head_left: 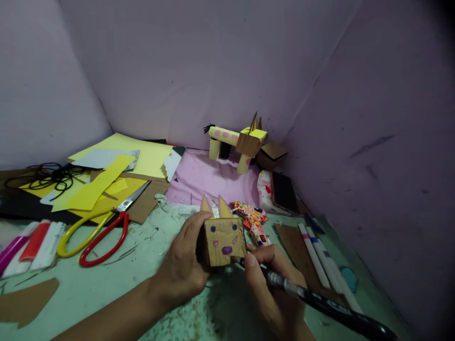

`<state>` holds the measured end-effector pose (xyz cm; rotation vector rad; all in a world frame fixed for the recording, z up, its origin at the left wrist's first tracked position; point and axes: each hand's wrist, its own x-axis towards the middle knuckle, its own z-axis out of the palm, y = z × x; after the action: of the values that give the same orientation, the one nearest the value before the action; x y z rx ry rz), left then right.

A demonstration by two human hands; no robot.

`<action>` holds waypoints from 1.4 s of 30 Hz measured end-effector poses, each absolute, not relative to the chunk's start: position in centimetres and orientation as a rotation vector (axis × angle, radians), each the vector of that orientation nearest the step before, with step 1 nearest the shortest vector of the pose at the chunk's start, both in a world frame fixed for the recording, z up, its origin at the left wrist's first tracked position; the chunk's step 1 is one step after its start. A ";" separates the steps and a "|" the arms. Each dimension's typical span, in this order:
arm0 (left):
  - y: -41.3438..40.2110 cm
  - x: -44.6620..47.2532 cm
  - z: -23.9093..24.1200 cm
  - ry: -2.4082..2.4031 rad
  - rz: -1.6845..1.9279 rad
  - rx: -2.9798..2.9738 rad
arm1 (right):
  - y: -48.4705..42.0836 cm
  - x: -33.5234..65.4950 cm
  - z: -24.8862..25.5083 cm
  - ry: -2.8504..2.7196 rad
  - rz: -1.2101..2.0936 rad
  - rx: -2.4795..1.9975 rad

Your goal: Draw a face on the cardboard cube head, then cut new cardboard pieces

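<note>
Cardboard box head (221,237) is my landmark, face toward me. Left hand (188,251) grips its left side; right hand (275,284) pinches black pen (327,305), tip at its lower edge, contact unclear. I'd brace head firmly, stroke lightly, avoid purple spot (226,250) beside tip.

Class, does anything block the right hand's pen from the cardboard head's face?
Nothing visible does. The right hand holds the black pen with its tip by the lower edge of the cardboard head; the left hand grips its side, clear of the tip. Contact is unclear.
</note>
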<state>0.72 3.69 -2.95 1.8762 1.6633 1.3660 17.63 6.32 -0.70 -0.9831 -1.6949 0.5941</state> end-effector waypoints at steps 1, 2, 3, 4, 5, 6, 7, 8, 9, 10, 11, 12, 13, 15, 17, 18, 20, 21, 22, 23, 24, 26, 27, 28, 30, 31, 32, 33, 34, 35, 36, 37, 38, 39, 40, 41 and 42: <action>3.7 0.7 -2.9 1.657 1.370 1.880 | 6.3 17.7 -0.7 -1.699 0.588 -0.983; 3.7 0.7 -2.9 1.653 1.373 1.882 | 6.3 17.7 -0.6 -1.701 0.576 -0.987; 3.6 0.7 -2.8 1.651 1.373 1.883 | 6.3 17.6 -0.5 -1.702 0.564 -0.990; 3.6 0.7 -2.8 1.652 1.374 1.882 | 6.3 17.6 -0.4 -1.700 0.549 -0.991; 3.6 0.7 -2.8 1.652 1.370 1.883 | 6.2 17.5 -0.4 -1.696 0.537 -0.989; 3.6 0.7 -2.8 1.654 1.367 1.883 | 6.2 17.5 -0.3 -1.690 0.536 -0.983; 3.6 0.7 -2.8 1.658 1.366 1.886 | 6.2 17.4 -0.3 -1.687 0.547 -0.974; 3.6 0.7 -2.8 1.660 1.367 1.891 | 6.2 17.4 -0.3 -1.686 0.560 -0.970; 3.6 0.7 -2.8 1.661 1.368 1.895 | 6.2 17.4 -0.3 -1.688 0.571 -0.972; 3.6 0.7 -2.8 1.663 1.372 1.897 | 6.2 17.4 -0.3 -1.692 0.578 -0.979; 3.6 0.7 -2.8 1.663 1.375 1.898 | 6.2 17.5 -0.4 -1.699 0.582 -0.986; 3.6 0.8 -2.8 1.664 1.377 1.899 | 6.2 17.5 -0.4 -1.704 0.580 -0.994; 3.6 0.8 -2.9 1.665 1.375 1.898 | 6.2 17.5 -0.5 -1.708 0.573 -1.001; 3.6 0.8 -2.9 1.672 1.373 1.887 | 6.2 17.6 -0.6 -1.713 0.574 -0.995; 3.6 0.8 -2.9 1.669 1.366 1.878 | 6.2 17.5 -0.6 -1.706 0.582 -0.979; 3.6 0.8 -2.9 1.668 1.364 1.876 | 6.2 17.5 -0.5 -1.699 0.581 -0.973; 3.6 0.7 -2.9 1.662 1.368 1.881 | 6.1 17.4 -0.5 -1.675 0.559 -0.972; 3.6 0.7 -2.9 1.657 1.372 1.884 | 6.1 17.3 -0.5 -1.663 0.550 -0.974; 3.6 0.7 -2.9 1.650 1.379 1.885 | 6.1 17.3 -0.5 -1.653 0.548 -0.981; 3.6 0.7 -3.0 1.644 1.386 1.883 | 6.1 17.4 -0.5 -1.640 0.556 -0.993; 3.6 0.7 -3.0 1.642 1.389 1.876 | 6.1 17.5 -0.6 -1.623 0.577 -1.005; 3.6 0.7 -3.1 1.664 1.373 1.839 | 6.4 17.8 -0.7 -1.564 0.628 -1.023; 3.6 0.7 -3.1 1.678 1.361 1.813 | 6.5 17.9 -0.7 -1.534 0.648 -1.018; 3.6 0.7 -3.1 1.687 1.350 1.788 | 6.7 18.1 -0.7 -1.508 0.662 -1.006; 3.7 0.7 -3.2 1.688 1.343 1.750 | 7.1 18.3 -0.5 -1.491 0.676 -0.988; 3.7 0.7 -3.1 1.683 1.343 1.737 | 7.3 18.4 -0.5 -1.503 0.679 -0.983; 3.7 0.7 -3.0 1.680 1.342 1.721 | 7.4 18.5 -0.4 -1.523 0.679 -0.975; 3.8 0.7 -2.9 1.681 1.339 1.702 | 7.4 18.5 -0.4 -1.552 0.681 -0.961; 3.8 0.7 -2.7 1.686 1.335 1.685 | 7.5 18.6 -0.4 -1.581 0.682 -0.944; 3.8 0.8 -2.6 1.692 1.329 1.667 | 7.5 18.5 -0.4 -1.608 0.680 -0.922; 3.8 0.8 -2.4 1.695 1.323 1.654 | 7.5 18.5 -0.5 -1.632 0.674 -0.900; 3.8 0.8 -2.3 1.701 1.321 1.643 | 7.5 18.5 -0.6 -1.656 0.668 -0.878; 3.8 0.8 -2.3 1.708 1.324 1.640 | 7.5 18.4 -0.7 -1.680 0.664 -0.859; 3.8 0.9 -2.2 1.713 1.331 1.643 | 7.5 18.4 -0.7 -1.703 0.666 -0.841; 3.8 0.9 -2.3 1.716 1.342 1.653 | 7.5 18.3 -0.7 -1.726 0.677 -0.825; 3.7 0.9 -2.3 1.719 1.353 1.670 | 7.5 18.3 -0.8 -1.751 0.696 -0.806; 3.7 0.9 -2.4 1.722 1.360 1.691 | 7.5 18.3 -0.8 -1.767 0.715 -0.795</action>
<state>0.92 3.68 -2.43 1.6911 1.7223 1.3603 18.32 7.53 -0.77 -0.7951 -1.7669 0.7146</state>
